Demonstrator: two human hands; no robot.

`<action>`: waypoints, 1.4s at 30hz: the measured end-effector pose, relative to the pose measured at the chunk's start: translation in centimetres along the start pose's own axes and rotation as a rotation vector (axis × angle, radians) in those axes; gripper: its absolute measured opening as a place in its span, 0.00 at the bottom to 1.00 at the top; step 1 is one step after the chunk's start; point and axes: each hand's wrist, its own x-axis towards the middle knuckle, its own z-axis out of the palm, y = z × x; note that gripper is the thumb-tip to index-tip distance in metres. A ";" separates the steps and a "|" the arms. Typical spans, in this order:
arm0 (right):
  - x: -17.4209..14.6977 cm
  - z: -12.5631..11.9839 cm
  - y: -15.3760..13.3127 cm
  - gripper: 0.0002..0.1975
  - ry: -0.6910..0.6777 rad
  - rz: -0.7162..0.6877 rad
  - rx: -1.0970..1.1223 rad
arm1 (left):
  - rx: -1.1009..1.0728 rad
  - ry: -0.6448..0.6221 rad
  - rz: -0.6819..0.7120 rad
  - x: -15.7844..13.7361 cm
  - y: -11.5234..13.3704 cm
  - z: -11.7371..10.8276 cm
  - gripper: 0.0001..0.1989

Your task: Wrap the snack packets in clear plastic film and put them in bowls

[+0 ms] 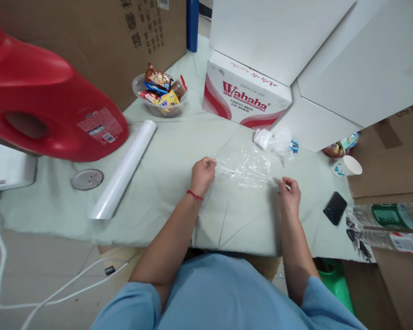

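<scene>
Clear plastic film (245,167) over surface (168,176), between your left hand (203,175) and right hand (289,195); long axis left to right. You pinch one end in each; neither hand clearly nearer.

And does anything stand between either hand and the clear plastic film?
Nothing visible does. The left hand pinches the clear plastic film at its left end, the right hand at its right. The crumpled white plastic lies beyond the film.
</scene>
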 end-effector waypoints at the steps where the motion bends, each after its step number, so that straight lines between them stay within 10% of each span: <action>1: -0.5 0.3 0.0 0.18 0.028 -0.112 -0.073 | 0.016 0.003 0.012 -0.1 0.0 0.1 0.12; 7: -4.3 4.0 0.4 0.16 -0.539 -0.606 -0.561 | 0.184 -0.046 0.090 -0.6 -0.1 0.4 0.15; 10: -4.7 5.2 1.3 0.10 -0.600 -0.670 -0.723 | 0.144 -0.071 0.054 -0.5 -0.2 0.5 0.15; 29: 1.2 -8.4 2.2 0.13 -0.521 -0.615 -0.674 | 0.099 -0.057 -0.063 0.1 1.7 -0.8 0.11; 42: -0.9 -7.1 -0.5 0.22 -0.841 -0.435 -0.616 | 0.061 -0.252 -0.218 -3.4 2.3 -1.1 0.37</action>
